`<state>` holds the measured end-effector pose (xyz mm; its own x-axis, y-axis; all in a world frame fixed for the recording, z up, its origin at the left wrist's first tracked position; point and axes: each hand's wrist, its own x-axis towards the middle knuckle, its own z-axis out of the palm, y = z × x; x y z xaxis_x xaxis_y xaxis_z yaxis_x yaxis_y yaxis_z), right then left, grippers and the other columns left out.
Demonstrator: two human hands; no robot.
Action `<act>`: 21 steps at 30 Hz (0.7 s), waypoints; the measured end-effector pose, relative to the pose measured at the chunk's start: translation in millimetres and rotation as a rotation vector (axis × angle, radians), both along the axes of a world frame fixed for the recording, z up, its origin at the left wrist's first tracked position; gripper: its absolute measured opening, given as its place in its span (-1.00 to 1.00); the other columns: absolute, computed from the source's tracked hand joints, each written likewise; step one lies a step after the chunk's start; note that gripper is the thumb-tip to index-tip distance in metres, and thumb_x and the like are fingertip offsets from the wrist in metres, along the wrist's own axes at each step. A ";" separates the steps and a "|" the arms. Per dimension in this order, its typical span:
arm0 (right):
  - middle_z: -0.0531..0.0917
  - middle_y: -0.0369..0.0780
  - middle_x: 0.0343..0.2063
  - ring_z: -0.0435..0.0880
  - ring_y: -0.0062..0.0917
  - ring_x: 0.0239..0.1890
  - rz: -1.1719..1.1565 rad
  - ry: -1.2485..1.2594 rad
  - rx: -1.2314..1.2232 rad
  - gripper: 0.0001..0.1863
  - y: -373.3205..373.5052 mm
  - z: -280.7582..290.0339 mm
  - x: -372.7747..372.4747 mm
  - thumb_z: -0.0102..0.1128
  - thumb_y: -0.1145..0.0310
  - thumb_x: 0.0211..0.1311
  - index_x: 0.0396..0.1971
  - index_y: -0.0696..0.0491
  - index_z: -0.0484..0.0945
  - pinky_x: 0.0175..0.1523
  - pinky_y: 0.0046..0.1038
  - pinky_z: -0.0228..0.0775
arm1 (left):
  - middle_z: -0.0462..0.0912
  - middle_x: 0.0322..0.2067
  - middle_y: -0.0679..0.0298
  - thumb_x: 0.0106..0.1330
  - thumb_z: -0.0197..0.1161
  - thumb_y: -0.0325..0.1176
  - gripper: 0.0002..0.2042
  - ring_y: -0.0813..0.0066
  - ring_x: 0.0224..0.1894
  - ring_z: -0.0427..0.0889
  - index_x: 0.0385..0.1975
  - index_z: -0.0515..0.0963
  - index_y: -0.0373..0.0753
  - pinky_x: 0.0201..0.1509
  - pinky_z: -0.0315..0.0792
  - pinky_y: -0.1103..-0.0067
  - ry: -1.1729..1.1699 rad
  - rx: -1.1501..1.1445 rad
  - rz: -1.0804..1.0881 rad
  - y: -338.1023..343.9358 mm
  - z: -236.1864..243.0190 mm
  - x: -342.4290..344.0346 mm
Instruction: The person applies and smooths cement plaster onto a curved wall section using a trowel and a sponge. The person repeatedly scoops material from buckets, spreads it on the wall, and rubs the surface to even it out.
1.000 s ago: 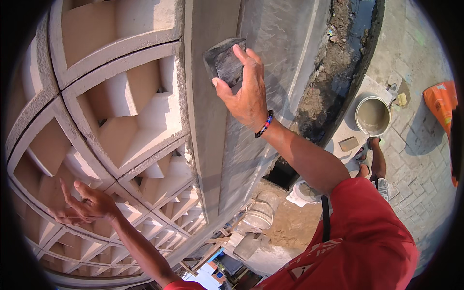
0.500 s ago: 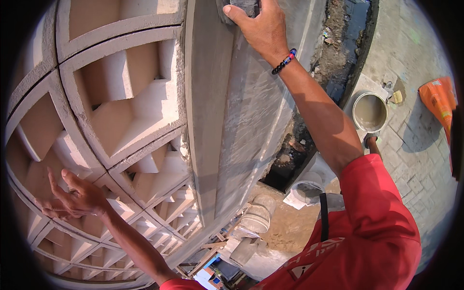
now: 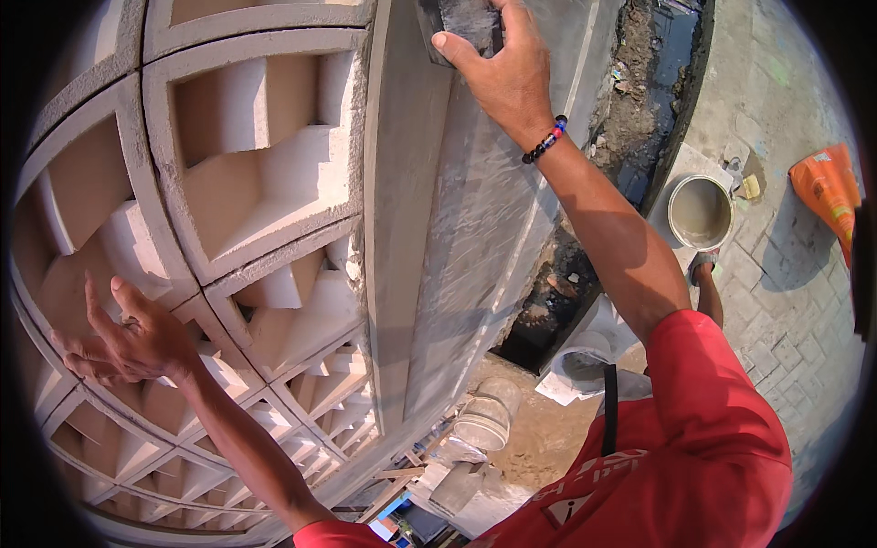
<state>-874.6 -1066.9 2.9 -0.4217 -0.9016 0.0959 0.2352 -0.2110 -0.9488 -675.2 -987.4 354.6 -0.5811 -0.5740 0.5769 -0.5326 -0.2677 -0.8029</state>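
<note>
The dark block point(image 3: 464, 23) sits at the far end of my view, over the grey surface point(image 3: 484, 205), its far part cut off. I see the right hand point(image 3: 512, 78) closed around it, thumb along its near side; I can't tell whether its underside touches the surface. The left hand point(image 3: 142, 338) is empty, fingers loosely spread, in front of the pale lattice blocks point(image 3: 274, 256) on the left; contact there I can't make out.

As for progress, grey covers the whole strip I can see, from far to near. I judge the narrow left band the more even part; the wider right band shows wavy streaks and a sheen, so I'd call it less finished. How much remains beyond the far edge, I can't say. Right, past the muddy channel point(image 3: 639, 119), a bucket point(image 3: 670, 208) holds murky grey-brown liquid.
</note>
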 end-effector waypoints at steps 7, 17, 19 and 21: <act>0.25 0.19 0.11 0.23 0.08 0.20 0.147 -0.058 0.166 -0.19 161.8 9.1 126.1 0.39 0.39 -0.03 0.23 0.13 0.15 0.26 -0.01 0.13 | 0.51 0.09 0.29 0.25 0.23 -0.05 -0.70 0.17 0.37 0.04 -0.03 0.61 0.16 0.25 -0.06 -0.07 0.024 -0.001 0.010 -2.2 0.5 14.9; 0.42 0.01 0.06 0.32 -0.11 0.18 0.028 -0.027 0.097 -0.29 71.9 0.2 35.3 0.38 0.27 -0.01 0.15 0.17 0.31 0.24 -0.20 0.22 | 0.11 0.36 0.19 0.24 0.20 0.06 -0.66 0.03 0.43 -0.09 -0.02 0.61 0.19 0.28 -0.11 -0.13 0.015 -0.032 0.087 -2.7 11.8 26.2; 0.41 0.03 0.04 0.32 -0.10 0.17 -0.016 -0.002 0.072 -0.26 52.7 -1.9 33.3 0.39 0.27 -0.01 0.17 0.16 0.28 0.23 -0.18 0.21 | 0.14 0.36 0.18 0.24 0.19 0.07 -0.65 0.03 0.43 -0.09 -0.02 0.61 0.18 0.30 -0.15 -0.14 -0.031 -0.048 0.031 -6.3 7.1 16.1; 0.38 0.06 0.05 0.31 -0.06 0.17 0.034 -0.073 0.105 -0.23 59.9 4.4 59.1 0.39 0.28 -0.02 0.20 0.15 0.23 0.24 -0.14 0.19 | 0.14 0.36 0.17 0.24 0.19 0.07 -0.65 0.03 0.43 -0.10 -0.02 0.61 0.19 0.31 -0.19 -0.14 -0.008 -0.037 -0.011 -7.3 0.3 13.5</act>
<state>-815.5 -1007.0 7.3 -0.3932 -0.9190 -0.0299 0.3101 -0.1019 -0.9452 -661.7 -994.7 354.9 -0.5915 -0.5460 0.5934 -0.5295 -0.2919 -0.7965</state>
